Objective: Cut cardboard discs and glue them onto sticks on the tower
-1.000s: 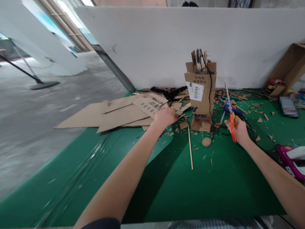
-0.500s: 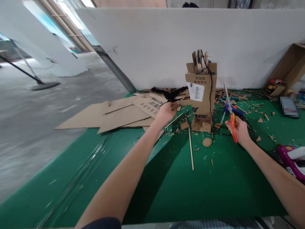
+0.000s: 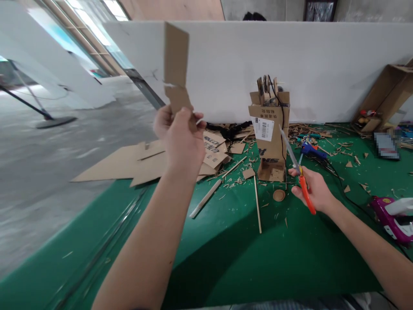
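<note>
Cardboard is what the head camera shows most of, and the piece that matters is up in the air: a long cardboard strip (image 3: 176,64) held upright in front of the white partition board (image 3: 322,69), well above the green table mat (image 3: 245,258). The left hand (image 3: 179,137) grasps it at the bottom end, fingers wrapped round the front and thumb behind, closed tight, with most of the strip standing free above the fist. A crease or tear crosses it just above the grip. From where I stand it looks light and fairly stiff, though likely to fold at that crease. A pinch low down, flat across both faces, suits it.

The right hand (image 3: 314,191) hovers low over the mat, closed around the orange handles of the scissors (image 3: 298,172). Their blades point up and away and look shut, close to the upright cardboard model (image 3: 271,129) without touching it.

Flat cardboard sheets (image 3: 129,161) lie on the mat behind the left hand. A thin wooden stick (image 3: 257,202), a flat slat (image 3: 205,198) and a small cardboard disc (image 3: 279,195) lie among scraps. A blue glue gun (image 3: 311,150) sits beyond the scissors.
</note>
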Available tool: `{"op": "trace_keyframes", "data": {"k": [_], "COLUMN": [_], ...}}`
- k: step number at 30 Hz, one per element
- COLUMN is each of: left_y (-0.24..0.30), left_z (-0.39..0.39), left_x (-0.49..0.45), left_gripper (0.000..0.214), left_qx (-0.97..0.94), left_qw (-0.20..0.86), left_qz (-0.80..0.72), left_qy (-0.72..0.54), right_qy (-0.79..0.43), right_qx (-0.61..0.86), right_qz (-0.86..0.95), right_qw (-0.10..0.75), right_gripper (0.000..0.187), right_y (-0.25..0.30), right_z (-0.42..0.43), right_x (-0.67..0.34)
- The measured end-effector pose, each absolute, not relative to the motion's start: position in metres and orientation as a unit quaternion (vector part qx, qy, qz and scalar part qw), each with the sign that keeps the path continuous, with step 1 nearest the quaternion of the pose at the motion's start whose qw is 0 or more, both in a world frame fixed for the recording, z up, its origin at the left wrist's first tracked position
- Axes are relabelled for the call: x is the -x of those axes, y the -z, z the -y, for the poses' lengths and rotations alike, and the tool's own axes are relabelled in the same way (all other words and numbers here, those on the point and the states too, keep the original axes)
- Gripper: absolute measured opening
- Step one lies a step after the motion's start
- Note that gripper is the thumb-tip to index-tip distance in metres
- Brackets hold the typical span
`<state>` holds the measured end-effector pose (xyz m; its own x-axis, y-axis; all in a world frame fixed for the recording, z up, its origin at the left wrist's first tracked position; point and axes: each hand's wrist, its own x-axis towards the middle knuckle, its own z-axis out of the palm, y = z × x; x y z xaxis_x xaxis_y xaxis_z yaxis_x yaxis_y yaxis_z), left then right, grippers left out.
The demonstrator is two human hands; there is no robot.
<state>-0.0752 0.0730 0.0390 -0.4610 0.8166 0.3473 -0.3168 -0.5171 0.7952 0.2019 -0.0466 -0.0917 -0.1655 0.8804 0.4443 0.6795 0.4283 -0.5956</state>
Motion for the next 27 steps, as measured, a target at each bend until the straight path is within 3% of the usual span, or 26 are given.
{"op": "trace_keyframes", "data": {"k": [3, 6, 10, 22, 27], "left_y": [-0.056, -0.061, -0.057, -0.050, -0.045], "left_z": [-0.035, 0.002, 0.024, 0.014, 0.011], "left_x": [0.064, 0.047, 0.029, 0.026, 0.021], "left_gripper": [0.015, 0.013, 0.015, 0.020, 0.022], "left_qx": [-0.518, -0.686, -0.725, -0.797, -0.771], "left_qw": [0.322, 0.346, 0.381, 0.348, 0.369], "left_qz": [-0.313, -0.357, -0.385, -0.400, -0.417], "left_qy": [-0.728, -0.531, -0.426, -0.290, -0.309], "right_qy": [-0.153, -0.191, -0.221, -0.235, -0.275], "right_qx": [0.507, 0.485, 0.471, 0.467, 0.468], "right_qz": [0.755, 0.758, 0.746, 0.724, 0.716], "right_qw": [0.386, 0.392, 0.416, 0.451, 0.440], "right_gripper": [0.035, 0.035, 0.032, 0.031, 0.039], "right_y": [0.092, 0.096, 0.100, 0.101, 0.104], "right_z": [0.050, 0.052, 0.052, 0.050, 0.050], "right_x": [-0.193, -0.188, -0.188, -0.190, -0.191]}}
